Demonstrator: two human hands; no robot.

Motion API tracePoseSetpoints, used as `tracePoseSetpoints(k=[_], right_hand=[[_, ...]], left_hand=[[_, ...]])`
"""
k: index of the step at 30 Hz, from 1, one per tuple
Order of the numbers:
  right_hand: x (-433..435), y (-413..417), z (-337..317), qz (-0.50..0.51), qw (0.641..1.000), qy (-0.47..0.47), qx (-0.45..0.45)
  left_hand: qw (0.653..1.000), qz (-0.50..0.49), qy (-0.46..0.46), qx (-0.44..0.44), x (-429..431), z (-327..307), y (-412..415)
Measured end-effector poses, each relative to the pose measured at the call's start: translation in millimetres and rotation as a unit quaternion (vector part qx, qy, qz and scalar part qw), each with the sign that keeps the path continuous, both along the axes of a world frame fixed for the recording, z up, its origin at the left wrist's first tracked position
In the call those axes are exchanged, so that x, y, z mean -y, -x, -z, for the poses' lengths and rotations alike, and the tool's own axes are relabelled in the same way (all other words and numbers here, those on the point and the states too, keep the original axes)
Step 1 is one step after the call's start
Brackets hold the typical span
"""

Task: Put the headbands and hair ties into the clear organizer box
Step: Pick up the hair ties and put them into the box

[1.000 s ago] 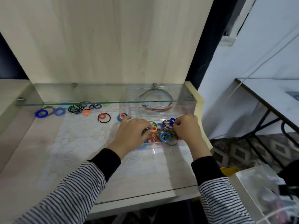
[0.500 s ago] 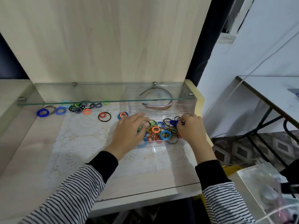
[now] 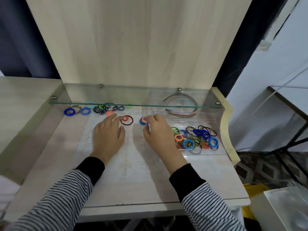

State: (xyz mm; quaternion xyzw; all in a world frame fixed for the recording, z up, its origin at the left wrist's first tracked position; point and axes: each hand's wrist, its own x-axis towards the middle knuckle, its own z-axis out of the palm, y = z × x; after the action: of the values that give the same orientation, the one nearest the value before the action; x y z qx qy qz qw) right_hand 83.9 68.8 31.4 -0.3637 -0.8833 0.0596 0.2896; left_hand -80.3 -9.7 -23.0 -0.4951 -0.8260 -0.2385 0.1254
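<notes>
Head view, left to right. Loose hair ties (image 3: 101,110): small rings, blue, black, green, orange, strung along the far left under the glass shelf (image 3: 133,105). Left hand (image 3: 108,134): fingers spread, palm down, fingertips just beside a red tie inside a thin black loop (image 3: 126,120). Right hand (image 3: 156,130): fingers curled, touching a blue-and-orange tie (image 3: 143,120); a pinch cannot be confirmed. Clear organizer box (image 3: 215,118), right: headbands (image 3: 180,112) in far compartment, mixed ties heaped in near one. Risk: nested rings may separate on lifting; thin loops could snag
</notes>
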Motion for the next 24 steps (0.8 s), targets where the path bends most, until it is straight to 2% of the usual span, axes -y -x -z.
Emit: tracePoseSetpoints(k=[6, 9, 15, 24], right_hand=[[6, 42, 12, -0.039, 0.987, 0.072, 0.138], [2, 56, 18, -0.029, 0.980, 0.094, 0.171], [-7, 71, 29, -0.001, 0.984, 0.100, 0.145], [-16, 73, 35, 0.009, 0.991, 0.107, 0.083]], left_hand=[[0.993, -0.017, 0.111, 0.045, -2, 9, 22], [0.994, 0.002, 0.105, 0.042, -8, 7, 25], [0.998, 0.030, 0.051, 0.005, -26, 0, 29], [0.996, -0.004, -0.058, 0.074, -31, 9, 32]])
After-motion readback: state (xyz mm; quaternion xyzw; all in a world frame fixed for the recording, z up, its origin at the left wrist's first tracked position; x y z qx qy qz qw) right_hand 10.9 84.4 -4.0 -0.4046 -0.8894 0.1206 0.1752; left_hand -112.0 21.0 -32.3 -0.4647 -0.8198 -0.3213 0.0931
